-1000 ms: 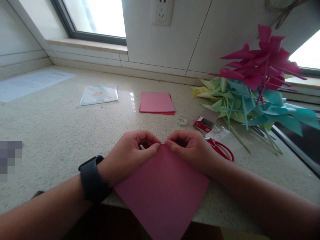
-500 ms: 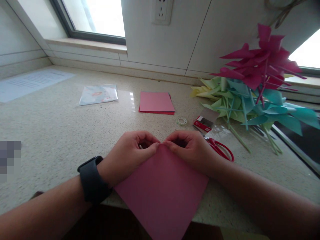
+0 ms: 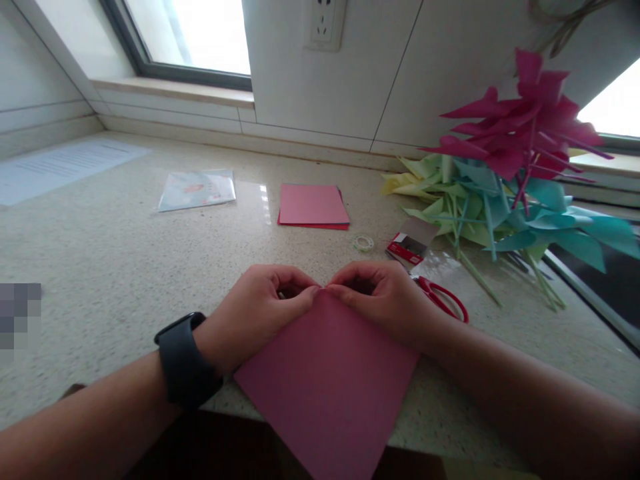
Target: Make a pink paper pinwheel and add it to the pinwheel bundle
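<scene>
A pink square of paper [image 3: 327, 373] lies like a diamond on the speckled stone counter [image 3: 125, 267], its near corner hanging over the front edge. My left hand [image 3: 260, 310], with a black watch on the wrist, pinches the far corner of the sheet from the left. My right hand [image 3: 383, 297] pinches the same corner from the right. The fingertips of both hands meet at the corner. Red-handled scissors [image 3: 443, 300] lie just right of my right hand.
A stack of pink and red paper [image 3: 313, 205] lies farther back. Beside it are a clear plastic sleeve [image 3: 197, 190], a small tape roll [image 3: 364, 243] and a red box [image 3: 410, 245]. Paper pinwheels [image 3: 505, 173] are heaped at right. A printed sheet [image 3: 55, 167] lies far left.
Both hands stay on the far corner; the pink sheet has shifted very slightly, little else differs.
</scene>
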Motion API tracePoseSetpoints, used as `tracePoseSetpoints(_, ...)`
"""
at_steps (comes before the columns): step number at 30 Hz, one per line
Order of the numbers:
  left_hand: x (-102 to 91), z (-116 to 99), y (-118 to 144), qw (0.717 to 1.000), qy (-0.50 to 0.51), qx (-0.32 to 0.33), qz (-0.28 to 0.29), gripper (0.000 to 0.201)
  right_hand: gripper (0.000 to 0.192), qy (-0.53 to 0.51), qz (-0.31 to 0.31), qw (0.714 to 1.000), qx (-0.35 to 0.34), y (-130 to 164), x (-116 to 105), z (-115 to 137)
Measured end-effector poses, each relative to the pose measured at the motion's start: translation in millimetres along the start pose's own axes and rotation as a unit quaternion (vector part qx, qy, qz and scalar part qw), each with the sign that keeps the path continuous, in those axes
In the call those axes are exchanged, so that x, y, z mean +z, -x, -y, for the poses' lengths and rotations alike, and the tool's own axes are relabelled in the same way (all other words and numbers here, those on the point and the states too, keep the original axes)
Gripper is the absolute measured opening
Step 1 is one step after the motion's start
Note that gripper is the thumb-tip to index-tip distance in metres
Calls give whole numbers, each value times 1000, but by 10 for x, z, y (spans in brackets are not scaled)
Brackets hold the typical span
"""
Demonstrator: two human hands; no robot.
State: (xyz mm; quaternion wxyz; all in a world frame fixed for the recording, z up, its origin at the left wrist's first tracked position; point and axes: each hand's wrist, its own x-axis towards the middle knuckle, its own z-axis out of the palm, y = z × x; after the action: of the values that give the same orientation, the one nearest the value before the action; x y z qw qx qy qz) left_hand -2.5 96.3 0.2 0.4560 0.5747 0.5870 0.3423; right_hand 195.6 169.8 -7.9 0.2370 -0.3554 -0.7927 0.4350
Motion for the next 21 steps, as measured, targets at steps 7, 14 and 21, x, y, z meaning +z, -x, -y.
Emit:
tracePoseSetpoints(7, -7, 3, 8, 1000, 17, 2, -9, 22, 18, -12, 11, 1000, 26, 8, -19, 14)
tracePoseSetpoints(14, 0, 0, 0, 1000, 15, 1, -16, 22, 18, 28, 2, 999, 15, -5, -14, 14)
tracePoseSetpoints(21, 3, -5, -7, 1000, 1, 12, -12, 25, 16, 4, -3, 1000, 0, -8, -10, -8)
